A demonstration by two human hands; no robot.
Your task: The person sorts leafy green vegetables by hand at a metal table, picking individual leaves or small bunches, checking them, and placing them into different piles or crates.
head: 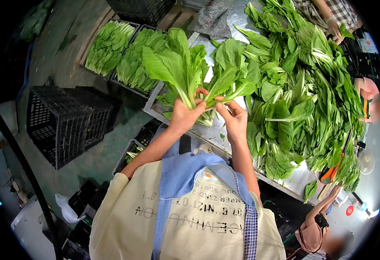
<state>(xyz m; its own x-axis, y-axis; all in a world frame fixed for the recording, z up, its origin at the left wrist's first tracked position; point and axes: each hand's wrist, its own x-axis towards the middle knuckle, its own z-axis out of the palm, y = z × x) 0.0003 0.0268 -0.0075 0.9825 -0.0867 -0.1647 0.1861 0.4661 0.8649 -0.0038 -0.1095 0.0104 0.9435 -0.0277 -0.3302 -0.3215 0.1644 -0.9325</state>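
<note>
My left hand (pixel 187 112) is closed around the pale stalks of a bunch of leafy greens (pixel 177 71), its broad leaves fanning up and away from me. Close beside it, my right hand (pixel 233 117) pinches a thin leaf stalk (pixel 235 94) between thumb and fingers. Both hands are above the near left part of a metal table (pixel 209 132). Under and behind them lie more greens (pixel 230 53), their cut stalk ends partly showing below my fingers. To the right of my right hand spreads a large heap of the same greens (pixel 290 123).
Two crates of packed greens (pixel 108 48) (pixel 136 61) stand beyond the table's left corner. Empty black plastic crates (pixel 69 120) lie on the floor at left. A grey cloth (pixel 213 19) rests at the table's far end. Co-workers' hands (pixel 334 31) (pixel 331 196) are across the heap.
</note>
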